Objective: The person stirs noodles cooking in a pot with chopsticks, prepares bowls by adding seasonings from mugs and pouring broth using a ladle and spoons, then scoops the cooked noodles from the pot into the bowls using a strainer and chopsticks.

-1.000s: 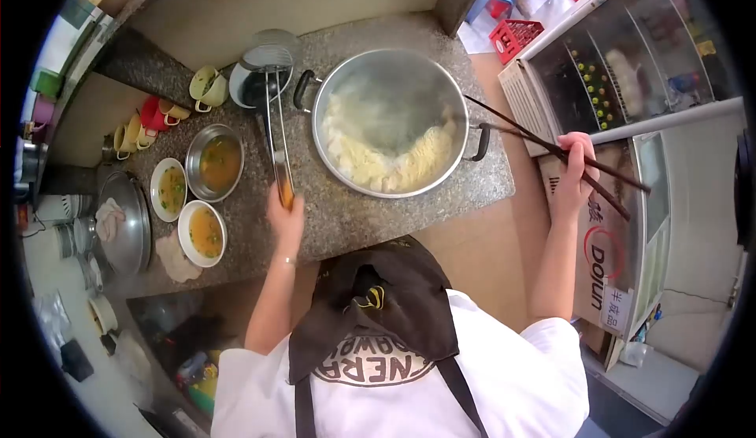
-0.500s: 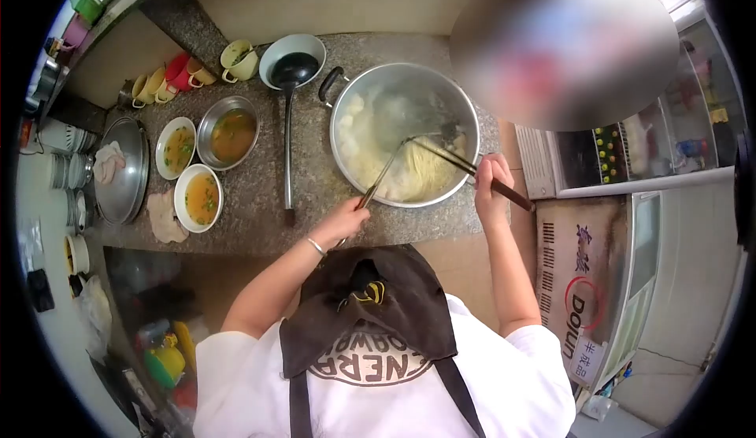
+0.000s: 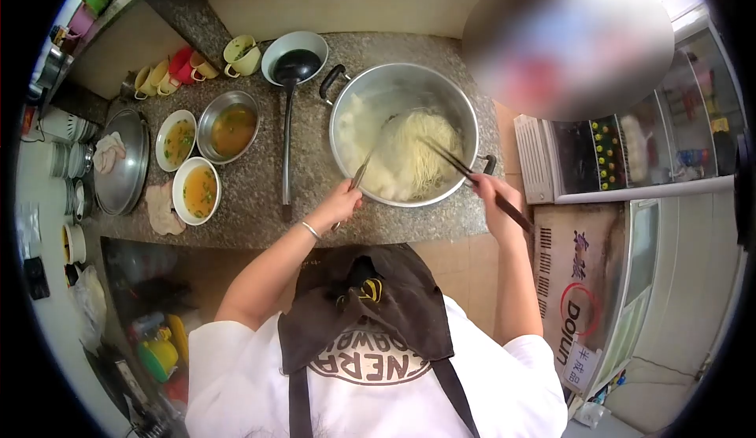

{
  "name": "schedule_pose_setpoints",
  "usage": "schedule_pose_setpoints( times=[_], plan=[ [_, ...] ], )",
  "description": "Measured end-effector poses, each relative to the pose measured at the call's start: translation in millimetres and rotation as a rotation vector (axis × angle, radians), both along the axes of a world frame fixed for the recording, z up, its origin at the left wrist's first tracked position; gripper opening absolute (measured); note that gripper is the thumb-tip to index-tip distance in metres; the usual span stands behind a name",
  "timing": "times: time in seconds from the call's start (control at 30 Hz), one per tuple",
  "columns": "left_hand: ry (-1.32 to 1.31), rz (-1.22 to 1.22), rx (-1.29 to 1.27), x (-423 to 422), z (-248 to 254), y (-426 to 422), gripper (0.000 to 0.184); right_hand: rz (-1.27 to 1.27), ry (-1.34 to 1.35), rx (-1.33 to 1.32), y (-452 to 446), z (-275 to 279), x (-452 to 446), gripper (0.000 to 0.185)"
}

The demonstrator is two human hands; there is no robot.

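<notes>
A large metal pot (image 3: 470,111) of cloudy, steaming water stands in front of me, with a heap of pale noodles (image 3: 425,148) in it. My left hand (image 3: 337,204) is closed around the handle of a long-handled utensil (image 3: 359,175), its metal shaft slanting over the near left rim. Noodles and steam hide the utensil's far end. In my right hand (image 3: 498,202) is a pair of long dark chopsticks (image 3: 447,157) with brown ends, held over the right rim. Their tips touch the noodles. Pale lumps lie in the water at the left, blurred by steam.
A black ladle (image 3: 296,68) rests in a bowl (image 3: 315,42) left of the pot. Farther left are two white soup bowls (image 3: 216,211), a metal soup bowl (image 3: 202,115), a lid (image 3: 135,190) and several cups (image 3: 242,58). A glass-fronted cabinet (image 3: 646,190) stands right.
The noodles now form a higher, wider heap toward the pot's middle. The utensil's shaft has shifted left and the chopsticks' tips have moved into the heap. My left hand moved slightly left and up.
</notes>
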State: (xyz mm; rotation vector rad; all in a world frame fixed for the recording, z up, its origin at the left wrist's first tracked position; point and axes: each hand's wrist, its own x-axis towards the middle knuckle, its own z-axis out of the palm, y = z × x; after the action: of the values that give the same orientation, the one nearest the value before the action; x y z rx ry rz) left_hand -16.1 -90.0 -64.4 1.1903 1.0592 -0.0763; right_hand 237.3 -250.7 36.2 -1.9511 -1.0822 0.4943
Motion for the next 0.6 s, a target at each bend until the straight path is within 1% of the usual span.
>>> schedule_pose_setpoints(
  times=[0.03,0.07,0.13,0.17,0.2,0.27,0.33,0.4,0.43,0.47,0.53,0.57,0.6],
  plan=[
    [-0.001,-0.002,0.002,1,2,-1,0.032,0.099,-0.128,-0.021,10,-7,3,0.020],
    [0.005,-0.012,0.028,4,6,-1,0.033,0.130,-0.260,-0.090,17,-24,11,0.021],
    [0.002,-0.017,0.064,8,16,1,0.033,0.033,-0.082,-0.149,31,-41,19,0.022],
    [0.018,-0.048,0.095,8,23,1,0.034,-0.015,0.047,0.017,34,-65,25,0.025],
    [0.038,-0.076,0.122,7,26,0,0.034,-0.092,0.192,0.082,37,-68,24,0.027],
    [0.048,-0.077,0.127,2,24,0,0.037,-0.161,0.363,0.287,36,-71,24,0.028],
    [0.061,-0.087,0.123,0,25,-2,0.037,-0.164,0.352,0.322,30,-76,27,0.028],
    [0.061,-0.086,0.119,-1,31,-5,0.037,-0.099,0.045,0.082,28,-70,24,0.029],
    [0.064,-0.097,0.120,-2,34,-5,0.037,-0.091,0.153,0.144,30,-68,19,0.028],
    [0.064,-0.092,0.121,-3,36,-6,0.037,-0.086,0.153,0.145,32,-70,18,0.028],
    [0.043,-0.099,0.071,-7,37,-7,0.034,-0.109,0.161,0.264,35,-74,17,0.026],
    [0.042,-0.093,0.072,-8,37,-6,0.034,-0.104,0.058,0.163,36,-61,13,0.026],
    [-0.004,-0.026,-0.055,-11,37,-4,0.033,-0.097,0.060,0.164,38,-60,9,0.026]
  ],
)
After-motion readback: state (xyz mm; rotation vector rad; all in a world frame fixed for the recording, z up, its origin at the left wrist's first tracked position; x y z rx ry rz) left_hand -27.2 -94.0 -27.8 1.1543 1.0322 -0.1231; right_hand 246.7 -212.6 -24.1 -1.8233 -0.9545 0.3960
